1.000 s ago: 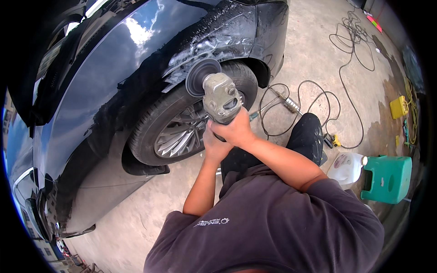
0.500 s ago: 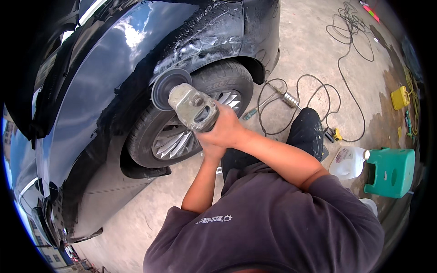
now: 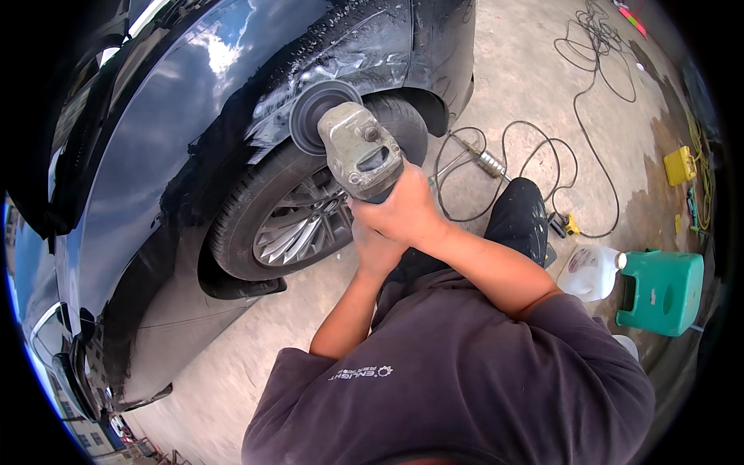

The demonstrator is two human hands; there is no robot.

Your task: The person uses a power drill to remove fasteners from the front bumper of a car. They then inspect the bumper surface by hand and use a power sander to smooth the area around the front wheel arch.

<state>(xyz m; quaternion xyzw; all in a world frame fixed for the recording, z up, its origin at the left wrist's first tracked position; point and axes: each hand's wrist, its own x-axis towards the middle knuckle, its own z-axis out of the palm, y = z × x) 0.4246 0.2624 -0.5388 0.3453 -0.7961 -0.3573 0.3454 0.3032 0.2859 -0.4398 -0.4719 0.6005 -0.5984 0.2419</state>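
Observation:
A worn grey angle grinder (image 3: 358,147) with a round dark disc (image 3: 310,124) is held out in front of me. My right hand (image 3: 409,208) is wrapped round the rear of its body. Just below it, my left hand (image 3: 377,246) is closed round the same end, its fingers partly hidden. The disc lies over the wheel arch edge of a black car fender (image 3: 174,132); whether it touches the metal I cannot tell. Scuffed, whitish bare patches (image 3: 353,66) show above the arch. Behind the grinder sits the tyre with its silver multi-spoke wheel (image 3: 298,232).
On the concrete floor, a black cable (image 3: 595,147) runs in loops to a tangle at the far right. A metal rod tool (image 3: 490,163) lies near my knee (image 3: 518,209). Right of me stand a whitish jug (image 3: 593,273), a green plastic stool (image 3: 666,291) and a yellow container (image 3: 680,166).
Both hands have carried the grinder to the right and slightly farther along the wheel arch. More of the scuffed fender left of the disc shows now.

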